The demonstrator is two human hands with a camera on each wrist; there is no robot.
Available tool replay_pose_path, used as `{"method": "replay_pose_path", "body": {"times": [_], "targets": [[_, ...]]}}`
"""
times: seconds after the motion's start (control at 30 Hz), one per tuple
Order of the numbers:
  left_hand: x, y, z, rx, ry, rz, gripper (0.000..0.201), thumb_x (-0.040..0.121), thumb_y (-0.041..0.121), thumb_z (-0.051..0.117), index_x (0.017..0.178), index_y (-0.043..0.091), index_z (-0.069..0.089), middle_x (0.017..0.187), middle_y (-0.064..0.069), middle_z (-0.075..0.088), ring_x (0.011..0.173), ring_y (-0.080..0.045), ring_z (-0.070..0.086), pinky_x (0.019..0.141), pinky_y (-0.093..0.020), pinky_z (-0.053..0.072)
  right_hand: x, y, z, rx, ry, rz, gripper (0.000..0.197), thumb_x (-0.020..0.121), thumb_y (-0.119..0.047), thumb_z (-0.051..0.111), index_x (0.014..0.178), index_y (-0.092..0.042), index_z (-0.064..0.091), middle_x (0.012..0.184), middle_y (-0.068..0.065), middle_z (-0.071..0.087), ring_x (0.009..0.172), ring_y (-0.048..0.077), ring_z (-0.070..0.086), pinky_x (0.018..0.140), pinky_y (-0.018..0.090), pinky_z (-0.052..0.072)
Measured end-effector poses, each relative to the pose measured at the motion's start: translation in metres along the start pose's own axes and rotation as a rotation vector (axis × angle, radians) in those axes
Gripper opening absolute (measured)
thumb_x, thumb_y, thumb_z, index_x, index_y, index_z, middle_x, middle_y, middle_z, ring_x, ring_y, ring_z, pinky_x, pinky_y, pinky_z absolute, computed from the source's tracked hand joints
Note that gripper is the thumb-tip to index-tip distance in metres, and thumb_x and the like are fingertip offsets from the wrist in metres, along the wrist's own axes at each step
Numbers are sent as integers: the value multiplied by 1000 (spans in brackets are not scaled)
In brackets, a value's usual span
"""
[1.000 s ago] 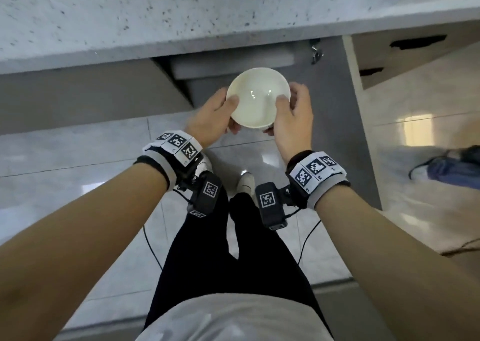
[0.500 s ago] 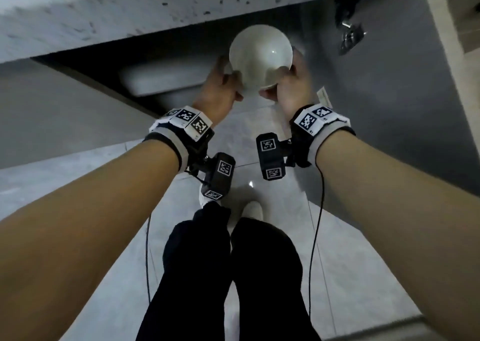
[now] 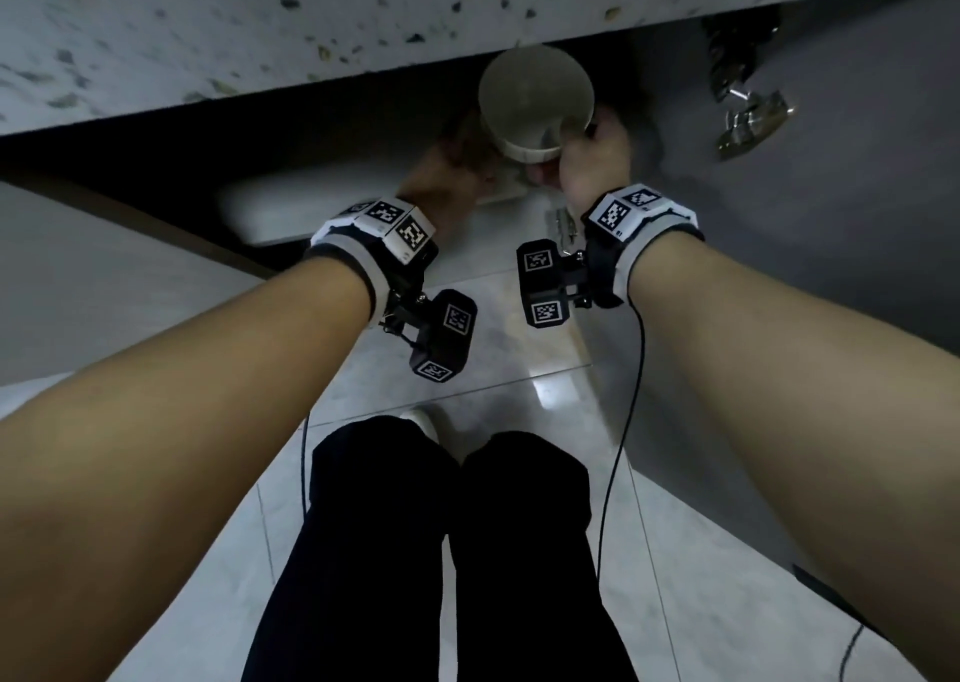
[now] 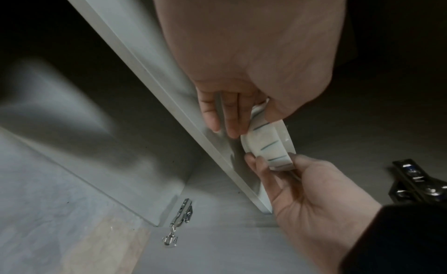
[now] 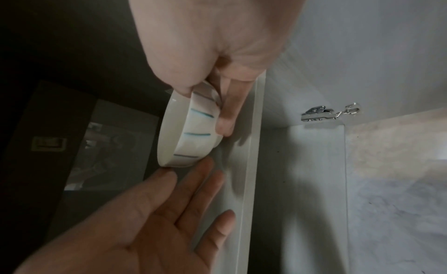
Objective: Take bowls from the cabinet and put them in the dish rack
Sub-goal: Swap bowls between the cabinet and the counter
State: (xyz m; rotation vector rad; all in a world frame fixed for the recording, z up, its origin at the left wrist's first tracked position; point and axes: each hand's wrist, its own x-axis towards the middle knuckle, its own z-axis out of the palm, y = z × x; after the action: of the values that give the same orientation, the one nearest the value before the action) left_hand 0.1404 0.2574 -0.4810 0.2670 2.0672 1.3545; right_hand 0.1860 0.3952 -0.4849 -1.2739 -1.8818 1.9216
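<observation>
A white bowl (image 3: 535,99) with blue-green strokes on its outer wall (image 5: 193,136) is held at the open cabinet, just under the countertop edge, its foot close to a white shelf board (image 3: 363,214). My right hand (image 3: 576,136) grips it, thumb on the rim and fingers (image 5: 227,110) behind the foot. My left hand (image 3: 467,156) lies at the bowl's left side. In the right wrist view its fingers (image 5: 208,182) are straight and spread, one fingertip touching the rim. In the left wrist view the bowl (image 4: 268,144) sits between both hands. No dish rack is in view.
A speckled stone countertop (image 3: 260,32) overhangs the cabinet. The grey cabinet door (image 3: 831,240) stands open on the right, with a metal hinge (image 3: 748,115) on it. Pale floor tiles (image 3: 545,385) and my dark trouser legs are below. The cabinet interior is dark.
Both hands have carried the bowl forward, from in front of the cabinet to its shelf under the countertop. My left hand's fingers have straightened off the bowl.
</observation>
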Motion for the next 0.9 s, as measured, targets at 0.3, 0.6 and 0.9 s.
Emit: {"method": "replay_pose_path", "body": {"times": [0.3, 0.6, 0.9], "targets": [[-15, 1, -1, 102, -32, -90, 62, 95, 8, 48, 152, 19, 26, 146, -5, 46, 127, -23, 50, 96, -39, 47, -15, -5, -3, 13, -142, 117, 16, 102, -9, 39, 118, -14, 41, 106, 19, 56, 63, 24, 53, 48, 27, 54], [-137, 41, -24, 196, -97, -149, 50, 92, 3, 45, 141, 14, 43, 137, -2, 54, 106, -12, 54, 68, -8, 46, -133, -15, -32, -47, -47, 217, 20, 100, -8, 37, 107, -17, 53, 91, 6, 58, 46, 10, 55, 44, 20, 42], [-287, 155, -111, 157, -54, 14, 44, 89, 0, 50, 131, 13, 54, 121, -1, 65, 113, -13, 60, 103, -33, 45, -292, -154, -41, -512, -277, -141, 25, 96, -7, 43, 101, -14, 67, 101, 8, 70, 65, 18, 67, 64, 36, 55]]}}
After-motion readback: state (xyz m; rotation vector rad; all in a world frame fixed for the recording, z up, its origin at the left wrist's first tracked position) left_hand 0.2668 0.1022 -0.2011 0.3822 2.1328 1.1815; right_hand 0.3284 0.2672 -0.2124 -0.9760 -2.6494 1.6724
